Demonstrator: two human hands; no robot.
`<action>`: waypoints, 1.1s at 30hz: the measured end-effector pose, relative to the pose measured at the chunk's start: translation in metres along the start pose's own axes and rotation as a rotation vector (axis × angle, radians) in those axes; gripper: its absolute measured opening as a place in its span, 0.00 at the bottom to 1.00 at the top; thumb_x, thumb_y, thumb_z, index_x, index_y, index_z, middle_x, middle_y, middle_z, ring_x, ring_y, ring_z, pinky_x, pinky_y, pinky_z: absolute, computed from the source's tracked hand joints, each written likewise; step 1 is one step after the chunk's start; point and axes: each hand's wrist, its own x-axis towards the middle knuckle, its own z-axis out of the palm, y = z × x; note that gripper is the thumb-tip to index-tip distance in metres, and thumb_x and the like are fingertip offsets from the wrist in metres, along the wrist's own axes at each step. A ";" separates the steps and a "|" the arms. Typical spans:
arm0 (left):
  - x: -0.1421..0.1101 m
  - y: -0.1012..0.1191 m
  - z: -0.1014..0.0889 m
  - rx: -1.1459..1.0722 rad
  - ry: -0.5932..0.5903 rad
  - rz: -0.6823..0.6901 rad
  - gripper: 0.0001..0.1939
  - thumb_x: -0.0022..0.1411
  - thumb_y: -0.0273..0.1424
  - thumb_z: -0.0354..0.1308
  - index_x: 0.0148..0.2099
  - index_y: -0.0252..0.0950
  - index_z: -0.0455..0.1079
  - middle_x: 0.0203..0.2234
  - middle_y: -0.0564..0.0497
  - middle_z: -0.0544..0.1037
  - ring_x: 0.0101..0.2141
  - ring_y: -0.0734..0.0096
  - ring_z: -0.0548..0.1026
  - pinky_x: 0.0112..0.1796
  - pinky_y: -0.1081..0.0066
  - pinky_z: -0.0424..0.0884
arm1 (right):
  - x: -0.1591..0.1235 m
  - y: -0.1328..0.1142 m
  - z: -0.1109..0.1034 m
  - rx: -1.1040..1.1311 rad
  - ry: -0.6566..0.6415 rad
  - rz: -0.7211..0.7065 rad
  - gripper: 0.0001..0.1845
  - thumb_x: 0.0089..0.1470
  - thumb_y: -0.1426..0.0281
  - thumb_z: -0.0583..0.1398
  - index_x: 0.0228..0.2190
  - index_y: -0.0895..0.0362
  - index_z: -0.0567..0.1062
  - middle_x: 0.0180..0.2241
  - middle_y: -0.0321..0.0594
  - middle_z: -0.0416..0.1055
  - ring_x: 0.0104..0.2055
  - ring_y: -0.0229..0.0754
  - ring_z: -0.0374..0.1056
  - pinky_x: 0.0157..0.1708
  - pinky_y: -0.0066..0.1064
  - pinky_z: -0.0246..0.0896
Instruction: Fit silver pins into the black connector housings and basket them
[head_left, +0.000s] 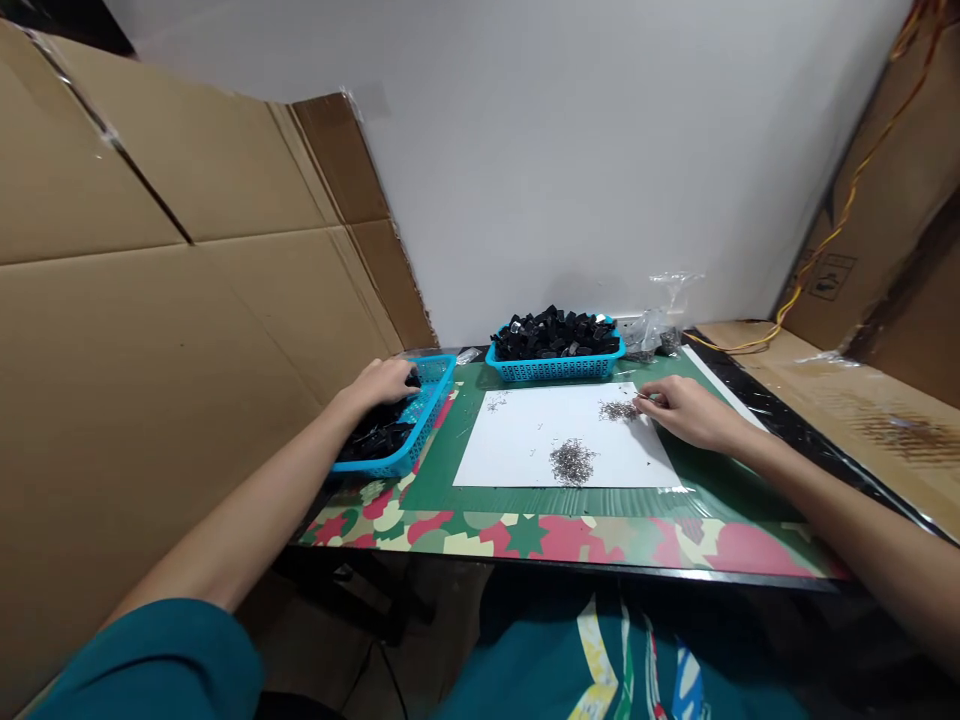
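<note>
My left hand (384, 382) is over the left blue basket (427, 425), its fingers curled on a small black piece (412, 379). More black pieces (379, 440) lie in that basket, partly covered by my wrist and forearm. On the right, my right hand (679, 410) has thumb and fingers pinched together at the edge of a small pile of tiny metal parts (618, 411). Whatever it pinches is too small to make out. A larger pile of the same parts (572, 462) lies nearer on the white sheet (510, 450), with a few scattered bits around.
A second blue basket (555, 370), heaped with black pieces, stands at the back by the wall. Clear plastic bags (652, 332) sit beside it. Cardboard panels (187, 330) flank the table on the left, with more cardboard and a yellow-orange cable (847, 215) on the right.
</note>
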 end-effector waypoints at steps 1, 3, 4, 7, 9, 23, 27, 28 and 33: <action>0.002 0.001 0.000 0.012 -0.005 0.007 0.20 0.58 0.44 0.63 0.48 0.38 0.77 0.49 0.41 0.83 0.50 0.51 0.79 0.45 0.68 0.65 | 0.000 0.001 -0.001 0.007 0.002 0.018 0.20 0.63 0.60 0.54 0.25 0.54 0.77 0.22 0.41 0.72 0.24 0.44 0.64 0.27 0.34 0.50; 0.005 0.002 0.000 0.032 -0.009 0.032 0.18 0.58 0.42 0.63 0.47 0.37 0.76 0.47 0.40 0.83 0.48 0.51 0.79 0.44 0.68 0.64 | 0.001 0.002 -0.003 0.040 -0.004 0.056 0.17 0.61 0.61 0.56 0.26 0.55 0.78 0.20 0.40 0.71 0.23 0.43 0.62 0.27 0.34 0.50; 0.006 0.002 0.000 0.041 -0.010 0.049 0.17 0.58 0.41 0.63 0.46 0.36 0.76 0.46 0.41 0.84 0.48 0.51 0.79 0.44 0.67 0.64 | 0.001 0.002 -0.004 0.063 -0.014 0.073 0.16 0.60 0.61 0.57 0.27 0.55 0.79 0.20 0.39 0.70 0.23 0.42 0.62 0.26 0.34 0.50; 0.007 0.000 0.000 0.061 -0.012 0.098 0.15 0.58 0.38 0.62 0.46 0.37 0.76 0.45 0.42 0.84 0.46 0.53 0.80 0.42 0.68 0.64 | 0.002 0.000 -0.005 0.128 -0.048 0.100 0.12 0.55 0.63 0.61 0.27 0.55 0.80 0.19 0.37 0.69 0.22 0.40 0.61 0.25 0.33 0.49; 0.008 -0.001 0.000 0.072 -0.007 0.119 0.13 0.58 0.36 0.62 0.45 0.38 0.78 0.45 0.43 0.84 0.46 0.53 0.80 0.43 0.68 0.64 | 0.001 -0.001 -0.004 0.157 -0.052 0.091 0.10 0.53 0.63 0.62 0.26 0.55 0.80 0.18 0.35 0.67 0.22 0.40 0.60 0.25 0.33 0.49; -0.006 0.014 -0.038 -0.001 0.331 0.058 0.23 0.72 0.43 0.48 0.54 0.37 0.78 0.54 0.43 0.80 0.51 0.52 0.78 0.42 0.66 0.70 | 0.004 -0.008 0.001 0.136 -0.162 0.024 0.09 0.54 0.68 0.60 0.27 0.58 0.77 0.20 0.37 0.65 0.24 0.39 0.57 0.28 0.34 0.47; -0.014 0.059 -0.064 -0.173 0.613 0.057 0.19 0.72 0.43 0.53 0.51 0.37 0.77 0.48 0.43 0.80 0.43 0.57 0.79 0.39 0.66 0.70 | 0.002 -0.007 -0.001 0.228 -0.186 0.007 0.12 0.58 0.63 0.59 0.31 0.58 0.76 0.22 0.37 0.67 0.24 0.39 0.57 0.27 0.34 0.48; -0.016 0.074 -0.071 -0.231 0.677 0.079 0.17 0.72 0.42 0.54 0.51 0.36 0.76 0.45 0.44 0.81 0.41 0.60 0.79 0.38 0.67 0.70 | 0.002 -0.007 -0.002 0.259 -0.179 0.009 0.13 0.59 0.61 0.58 0.33 0.58 0.75 0.23 0.37 0.67 0.25 0.39 0.57 0.27 0.33 0.48; -0.032 0.154 -0.086 -0.658 0.861 0.264 0.13 0.69 0.39 0.60 0.49 0.35 0.75 0.28 0.50 0.80 0.26 0.73 0.74 0.30 0.70 0.67 | 0.000 -0.006 -0.006 0.416 -0.149 0.084 0.16 0.62 0.55 0.57 0.35 0.56 0.71 0.20 0.31 0.62 0.21 0.37 0.54 0.24 0.31 0.47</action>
